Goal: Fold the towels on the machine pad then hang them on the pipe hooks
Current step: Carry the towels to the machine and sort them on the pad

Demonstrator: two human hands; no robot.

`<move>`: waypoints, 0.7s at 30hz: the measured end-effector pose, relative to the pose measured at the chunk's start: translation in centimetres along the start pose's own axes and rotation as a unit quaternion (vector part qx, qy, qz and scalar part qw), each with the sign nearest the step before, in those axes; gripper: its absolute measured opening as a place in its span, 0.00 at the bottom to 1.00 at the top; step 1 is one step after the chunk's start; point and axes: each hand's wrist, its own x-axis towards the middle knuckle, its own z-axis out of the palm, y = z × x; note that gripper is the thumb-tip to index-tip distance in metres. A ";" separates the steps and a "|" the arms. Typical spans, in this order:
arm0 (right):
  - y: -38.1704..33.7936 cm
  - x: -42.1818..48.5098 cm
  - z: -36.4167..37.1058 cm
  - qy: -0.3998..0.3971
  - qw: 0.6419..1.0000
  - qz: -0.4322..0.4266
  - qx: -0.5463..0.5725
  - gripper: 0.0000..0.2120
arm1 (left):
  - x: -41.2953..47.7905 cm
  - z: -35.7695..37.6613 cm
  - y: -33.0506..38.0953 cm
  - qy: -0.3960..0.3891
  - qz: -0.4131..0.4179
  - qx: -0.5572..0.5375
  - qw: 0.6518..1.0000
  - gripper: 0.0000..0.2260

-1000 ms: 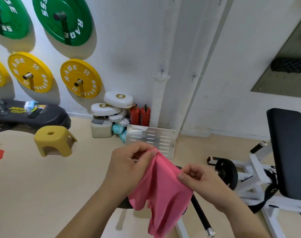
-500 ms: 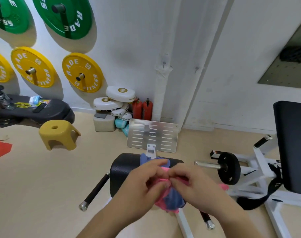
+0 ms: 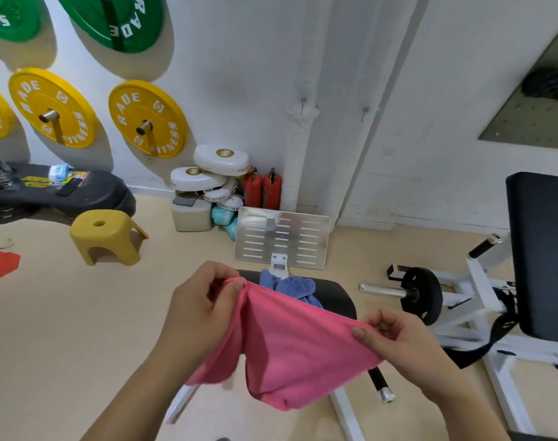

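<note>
I hold a pink towel (image 3: 287, 342) stretched in the air between both hands, above the black machine pad (image 3: 335, 297). My left hand (image 3: 201, 310) pinches its upper left corner. My right hand (image 3: 395, 342) pinches the right edge. The cloth sags and hangs below my hands, hiding most of the pad. A blue towel (image 3: 290, 286) lies crumpled on the pad behind it. The white wrapped pipe (image 3: 298, 148) runs up the wall ahead, with a small hook (image 3: 303, 101) on it and another hook (image 3: 364, 111) to its right.
A slotted metal footplate (image 3: 282, 241) stands beyond the pad. A yellow stool (image 3: 107, 235) sits on the floor at left. White machine frame with a black weight plate (image 3: 422, 294) and a black bench pad (image 3: 545, 249) fills the right. Red extinguishers (image 3: 263, 189) stand by the pipe.
Half a second ago my hands were bunched together on the pink towel at the pad. They have since moved apart and lifted, spreading the towel out between them.
</note>
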 end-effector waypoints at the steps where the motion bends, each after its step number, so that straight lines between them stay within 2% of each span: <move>1: 0.2 -0.1 -0.2 -0.004 1.000 0.011 0.004 0.06 | 0.1 -0.3 -0.4 0.009 -0.011 0.004 1.000 0.08; 5: 1.4 -0.1 -0.4 -0.045 0.997 0.055 -0.041 0.04 | 0.1 -0.4 -1.1 0.045 -0.050 -0.006 0.998 0.06; 7: 1.4 -0.2 -0.1 -0.022 0.997 0.051 -0.056 0.06 | -0.1 -0.2 -1.1 0.056 -0.052 -0.012 0.997 0.06; 9: 0.2 -0.4 0.9 0.034 0.999 0.025 0.002 0.06 | -0.4 0.3 -0.8 0.058 -0.023 -0.008 0.998 0.07; 11: -2.1 -0.3 2.6 0.057 0.995 0.000 0.078 0.04 | -0.7 1.2 -0.3 0.042 0.022 0.004 0.999 0.07; 16: -5.8 -0.3 6.6 0.006 0.991 -0.026 0.128 0.03 | -2.4 3.8 1.8 -0.031 0.071 -0.040 0.996 0.09; 19: -6.3 -0.8 7.6 -0.014 0.986 -0.010 0.165 0.06 | -3.1 3.8 2.1 -0.021 0.011 -0.095 0.995 0.09; 21: -6.0 -1.0 7.7 0.009 0.983 0.012 0.184 0.11 | -3.2 3.2 1.8 0.000 -0.036 -0.110 0.993 0.09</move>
